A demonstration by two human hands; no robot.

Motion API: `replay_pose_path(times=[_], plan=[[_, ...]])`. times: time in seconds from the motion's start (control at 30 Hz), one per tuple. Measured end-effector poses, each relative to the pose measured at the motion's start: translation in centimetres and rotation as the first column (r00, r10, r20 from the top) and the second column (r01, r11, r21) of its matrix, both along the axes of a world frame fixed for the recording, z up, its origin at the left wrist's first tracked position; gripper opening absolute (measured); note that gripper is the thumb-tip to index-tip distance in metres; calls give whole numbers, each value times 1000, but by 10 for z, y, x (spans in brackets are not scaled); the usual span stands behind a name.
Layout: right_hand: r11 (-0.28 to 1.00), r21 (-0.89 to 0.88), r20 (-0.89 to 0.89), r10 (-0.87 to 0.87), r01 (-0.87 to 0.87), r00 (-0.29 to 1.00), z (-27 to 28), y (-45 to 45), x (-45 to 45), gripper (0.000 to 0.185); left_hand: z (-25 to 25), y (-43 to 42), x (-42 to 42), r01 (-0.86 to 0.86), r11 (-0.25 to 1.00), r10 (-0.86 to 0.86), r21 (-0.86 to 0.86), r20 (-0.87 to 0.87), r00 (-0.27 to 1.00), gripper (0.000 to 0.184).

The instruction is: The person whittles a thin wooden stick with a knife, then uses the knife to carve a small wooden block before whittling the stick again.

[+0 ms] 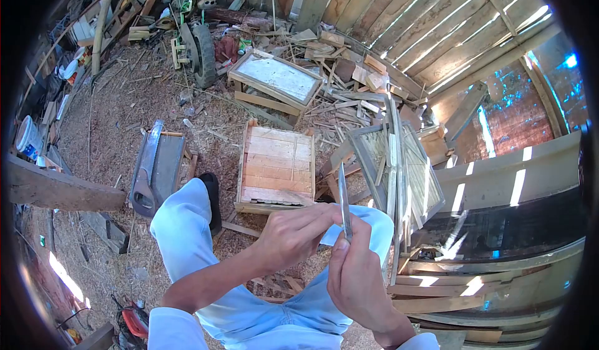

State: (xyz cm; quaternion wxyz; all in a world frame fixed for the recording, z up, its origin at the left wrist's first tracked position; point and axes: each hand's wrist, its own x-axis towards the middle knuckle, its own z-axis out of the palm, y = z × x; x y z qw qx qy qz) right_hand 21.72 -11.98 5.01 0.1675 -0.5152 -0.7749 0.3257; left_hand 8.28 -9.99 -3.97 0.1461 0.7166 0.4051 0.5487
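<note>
A narrow, pointed metal blade [344, 200], like a knife seen nearly edge-on, stands upright in front of my knees. My right hand [359, 272] is closed around its lower end, thumb along the base; any handle is hidden in the fist. My left hand [293, 234] comes in from the side with its fingers pressed together. Its fingertips meet the blade just above the right hand. Whether they pinch the blade or a small thing behind it is hidden. Beyond the hands lies a wooden crate [277, 162] with a slatted board face.
A handsaw [146, 169] rests on a dark board box [168, 162] left of my knee. Farther off is a framed box [277, 78] with a pale panel, near a wheel [203, 56]. Glazed frames [399, 169] lean at the right. Scrap wood and shavings cover the ground.
</note>
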Motion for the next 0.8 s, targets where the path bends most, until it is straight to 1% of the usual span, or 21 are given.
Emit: replay_pose_path(times=[0.17, 0.27, 0.37, 0.43, 0.47, 0.53, 0.67, 0.73, 0.8], plan=[[1000, 22, -1, -20, 20, 1000, -1, 1, -1, 30, 0, 0, 3, 0, 1000, 0, 17, -6, 1000, 37], [1000, 2, -3, -11, 11, 1000, 3, 1, 0, 29, -1, -1, 4, -3, 1000, 3, 20, -7, 1000, 37], [999, -41, 31, -10, 11, 999, 8, 2, 2, 29, -3, -1, 5, 28, 1000, -28, 10, -1, 1000, 38], [997, -73, 34, 18, -15, 999, 8, 4, 2, 37, 0, -3, 4, 30, 1000, -30, -5, -15, 999, 39], [997, -75, 34, 16, -13, 999, 8, 3, 2, 37, 0, -4, 4, 32, 999, -32, -7, -14, 999, 39], [994, -104, 7, -17, 18, 1000, 9, 2, -1, 25, 0, -5, 5, 25, 999, -25, -35, -18, 1000, 40], [995, -98, 29, -31, 33, 999, 10, 3, -5, 25, -2, -5, 3, 31, 1000, -31, -5, -7, 1000, 42], [995, -97, 55, -5, 10, 998, 11, 4, -5, 35, -2, -5, 2, 43, 999, -43, -18, 4, 999, 44], [997, -83, 67, 3, 3, 998, 12, 4, -6, 35, -2, -6, 2, 44, 999, -44, -28, 4, 999, 44]])
